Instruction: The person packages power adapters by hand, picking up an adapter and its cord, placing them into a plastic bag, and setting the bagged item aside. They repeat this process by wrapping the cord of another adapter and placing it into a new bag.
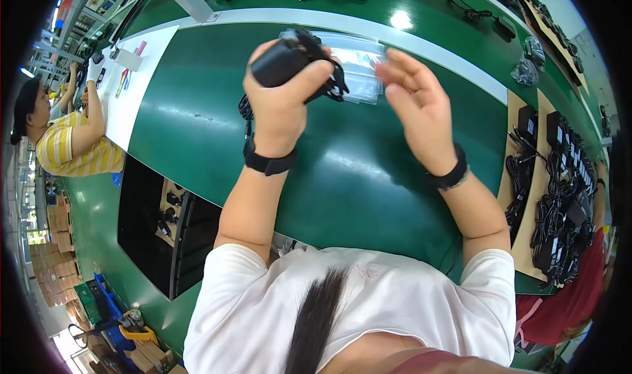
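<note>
1. a black adapter (pixel 276 63) is grasped by the left hand (pixel 280 107) at 11 o'clock; the right hand (pixel 421 101) is held open.
2. clear bags (pixel 362 84) are laid at 1; adapters (pixel 526 119) are spread on cardboard (pixel 514 111) at 3.
3. the green table (pixel 349 203) is edged by a white strip (pixel 263 17); between bags and cardboard a gap is left.

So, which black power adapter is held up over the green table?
The adapter in the left grip: it's in the air, while the other adapters at right rest on brown boards.
</note>
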A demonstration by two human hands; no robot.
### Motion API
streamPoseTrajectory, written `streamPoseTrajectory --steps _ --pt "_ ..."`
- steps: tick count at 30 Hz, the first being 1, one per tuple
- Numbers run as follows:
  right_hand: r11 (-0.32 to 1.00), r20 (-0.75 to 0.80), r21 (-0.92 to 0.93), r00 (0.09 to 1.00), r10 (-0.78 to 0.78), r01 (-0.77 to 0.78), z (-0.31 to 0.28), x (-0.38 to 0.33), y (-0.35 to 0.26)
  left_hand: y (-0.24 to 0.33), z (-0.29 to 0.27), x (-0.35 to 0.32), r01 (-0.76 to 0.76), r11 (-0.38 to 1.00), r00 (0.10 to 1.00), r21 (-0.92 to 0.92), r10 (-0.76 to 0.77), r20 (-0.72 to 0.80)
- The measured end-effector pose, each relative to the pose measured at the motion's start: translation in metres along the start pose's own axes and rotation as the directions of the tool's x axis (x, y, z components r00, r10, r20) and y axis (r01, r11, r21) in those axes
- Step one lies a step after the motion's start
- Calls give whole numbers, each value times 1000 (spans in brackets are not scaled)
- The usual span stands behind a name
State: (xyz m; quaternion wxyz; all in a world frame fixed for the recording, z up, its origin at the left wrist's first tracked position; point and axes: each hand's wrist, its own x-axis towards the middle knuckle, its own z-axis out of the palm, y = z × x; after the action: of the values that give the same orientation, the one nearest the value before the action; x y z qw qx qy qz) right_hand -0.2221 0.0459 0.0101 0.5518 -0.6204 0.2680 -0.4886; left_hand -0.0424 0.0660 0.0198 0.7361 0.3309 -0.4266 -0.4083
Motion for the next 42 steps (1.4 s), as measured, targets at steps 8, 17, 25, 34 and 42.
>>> streamPoseTrajectory --steps 8,17,25,34,42 --pt "664 282 549 860 425 -508 -5 7 25 -17 12 -19 274 924 957 -267 -235 170" --pt "768 69 515 911 406 -381 -2 1 31 -42 19 -20 235 968 970 -90 -239 -49" --pt "918 186 252 946 265 -306 3 -4 32 -57 15 -29 288 957 957 26 -289 12" --pt "916 24 -375 990 -141 140 -1 -6 48 -56 27 -28 432 799 900 -418 -412 143" --pt "994 -210 -79 974 -85 70 -68 36 -11 -73 5 5 -244 303 967 921 2 256"
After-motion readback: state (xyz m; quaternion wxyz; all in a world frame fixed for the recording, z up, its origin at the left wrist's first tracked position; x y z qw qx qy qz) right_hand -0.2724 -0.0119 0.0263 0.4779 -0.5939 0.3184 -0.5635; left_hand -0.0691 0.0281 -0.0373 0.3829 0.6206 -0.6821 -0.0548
